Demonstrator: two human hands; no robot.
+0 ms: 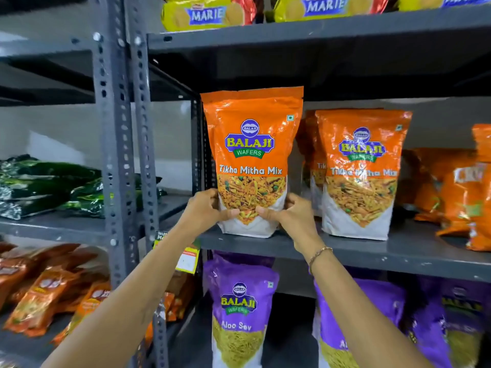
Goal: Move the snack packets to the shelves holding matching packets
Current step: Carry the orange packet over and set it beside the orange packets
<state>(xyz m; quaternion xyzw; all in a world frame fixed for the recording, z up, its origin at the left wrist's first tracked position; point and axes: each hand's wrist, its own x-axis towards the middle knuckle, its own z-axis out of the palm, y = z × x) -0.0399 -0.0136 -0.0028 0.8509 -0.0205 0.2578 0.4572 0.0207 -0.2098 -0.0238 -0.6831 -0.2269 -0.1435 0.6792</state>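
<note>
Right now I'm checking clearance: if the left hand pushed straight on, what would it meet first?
The left hand already grips the Tikha Mitha Mix packet; beyond looks like empty shelf space, though depth is unclear.

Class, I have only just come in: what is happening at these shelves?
A person is stocking snack shelves. Both the left hand and the right hand grip the lower part of an orange Tikha Mitha Mix packet, which stands upright on the middle shelf. Matching orange packets stand just to its right, so it is on the right shelf. Purple Aloo Sev packets fill the shelf below, and yellow biscuit packs lie on the one above.
</note>
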